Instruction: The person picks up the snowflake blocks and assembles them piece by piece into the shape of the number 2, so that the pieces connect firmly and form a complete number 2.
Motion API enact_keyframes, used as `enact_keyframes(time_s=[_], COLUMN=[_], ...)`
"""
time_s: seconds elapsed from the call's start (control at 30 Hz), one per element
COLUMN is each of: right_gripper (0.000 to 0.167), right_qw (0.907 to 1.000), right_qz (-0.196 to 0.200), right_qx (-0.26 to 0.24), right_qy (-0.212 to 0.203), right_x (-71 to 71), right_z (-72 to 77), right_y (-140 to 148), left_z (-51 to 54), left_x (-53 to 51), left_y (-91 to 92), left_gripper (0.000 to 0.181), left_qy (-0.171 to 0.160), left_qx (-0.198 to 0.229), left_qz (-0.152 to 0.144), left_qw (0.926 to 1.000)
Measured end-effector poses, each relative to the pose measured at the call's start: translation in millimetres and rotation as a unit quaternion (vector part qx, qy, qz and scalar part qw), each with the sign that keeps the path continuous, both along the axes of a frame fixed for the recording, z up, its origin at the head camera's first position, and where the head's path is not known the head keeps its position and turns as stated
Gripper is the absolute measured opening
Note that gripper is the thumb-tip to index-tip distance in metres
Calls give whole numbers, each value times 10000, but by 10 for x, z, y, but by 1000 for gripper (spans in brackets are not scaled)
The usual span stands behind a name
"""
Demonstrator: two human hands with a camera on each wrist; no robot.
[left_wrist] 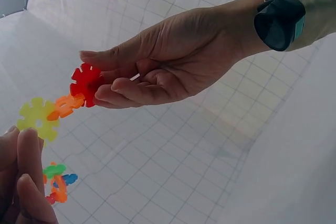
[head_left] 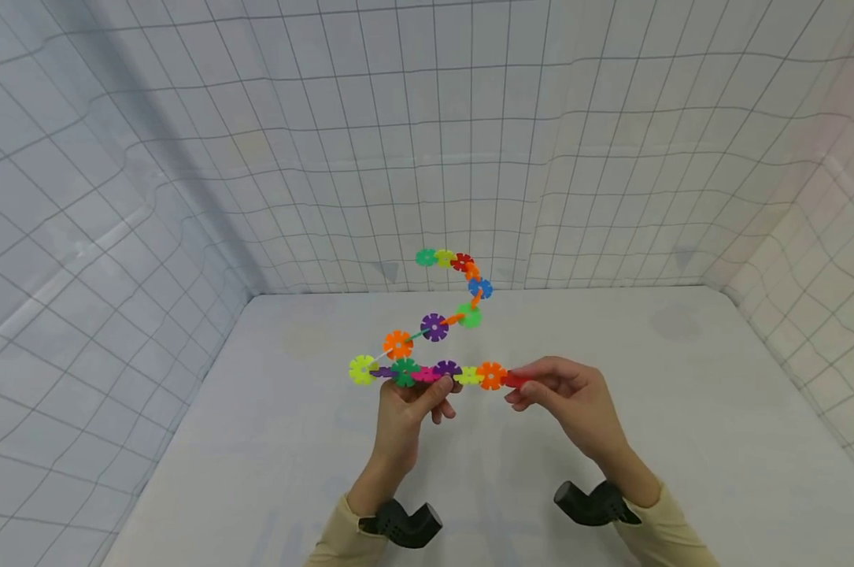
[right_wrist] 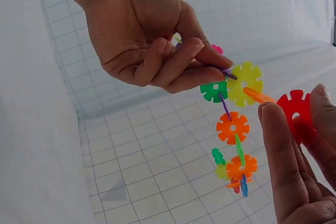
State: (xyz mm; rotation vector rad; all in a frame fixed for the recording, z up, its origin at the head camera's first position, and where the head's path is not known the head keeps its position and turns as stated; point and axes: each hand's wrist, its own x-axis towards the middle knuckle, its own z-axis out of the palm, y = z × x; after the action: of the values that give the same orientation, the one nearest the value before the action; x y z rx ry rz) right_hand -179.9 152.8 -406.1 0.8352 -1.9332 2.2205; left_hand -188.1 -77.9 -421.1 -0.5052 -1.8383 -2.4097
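Note:
A chain of notched plastic snowflake discs (head_left: 398, 345) in many colours is held up over a white surface. My left hand (head_left: 401, 421) pinches a purple disc (right_wrist: 229, 74) in its near row, thumb towards me. At the row's right end, my right hand (head_left: 575, 398) pinches a red disc (left_wrist: 85, 85) between thumb and fingers. This red disc joins an orange disc (left_wrist: 67, 106), which joins a yellow disc (right_wrist: 245, 83). From the left end the chain bends back and curls away to a green disc (head_left: 427, 257). Fingers hide parts of both pinched discs.
Below the hands lies a white surface (head_left: 313, 457). White sheets with a dark grid (head_left: 469, 142) rise behind it and on both sides. A black camera sits on each wrist, the left one (head_left: 405, 526) and the right one (head_left: 593, 504).

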Motion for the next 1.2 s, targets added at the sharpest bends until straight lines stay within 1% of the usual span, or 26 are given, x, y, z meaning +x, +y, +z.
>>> enact_keyframes(time_s=[0.13,0.2,0.3,0.43,0.6,0.7,0.83,0.9,0.97,1.03,1.13,1.2], right_gripper=[17,17,15,14,15,15,18,17,14,16,26,30], right_qw=[9973,9957,9950,9958,9960,9976,9991,9989,9978,9950,9855,9800], right_qz=[292,384,426,417,399,314,145,59,-113,-375,-834,-1061], right_qx=[-362,-478,-555,-539,-542,-441,-233,-161,-25,190,571,739], right_qy=[570,700,709,617,580,443,332,433,650,903,1363,1512], right_x=[-17,-23,-23,-23,-31,-32,-34,-34,-30,-22,-18,-19], right_z=[-25,-35,-44,-53,-67,-65,-63,-66,-66,-67,-68,-69], right_y=[-14,-16,-20,-29,-30,-15,9,8,-2,-18,-41,-50], left_z=[1,-3,-6,-15,-18,-12,-9,-14,-22,-33,-55,-78], left_x=[21,25,32,39,37,39,43,40,32,23,7,-3], left_y=[9,13,21,32,46,51,59,64,67,68,73,79], left_gripper=[23,24,22,18,17,17,18,18,18,18,18,17], left_qy=[37,84,196,280,291,274,243,228,197,169,167,196], left_qx=[38,79,141,192,192,186,155,147,142,114,17,-68], left_qz=[7,2,-26,-70,-62,-83,-129,-116,-64,-5,93,139], left_qw=[10000,9999,9997,9994,9994,9994,9995,9996,9997,9998,9998,9997])
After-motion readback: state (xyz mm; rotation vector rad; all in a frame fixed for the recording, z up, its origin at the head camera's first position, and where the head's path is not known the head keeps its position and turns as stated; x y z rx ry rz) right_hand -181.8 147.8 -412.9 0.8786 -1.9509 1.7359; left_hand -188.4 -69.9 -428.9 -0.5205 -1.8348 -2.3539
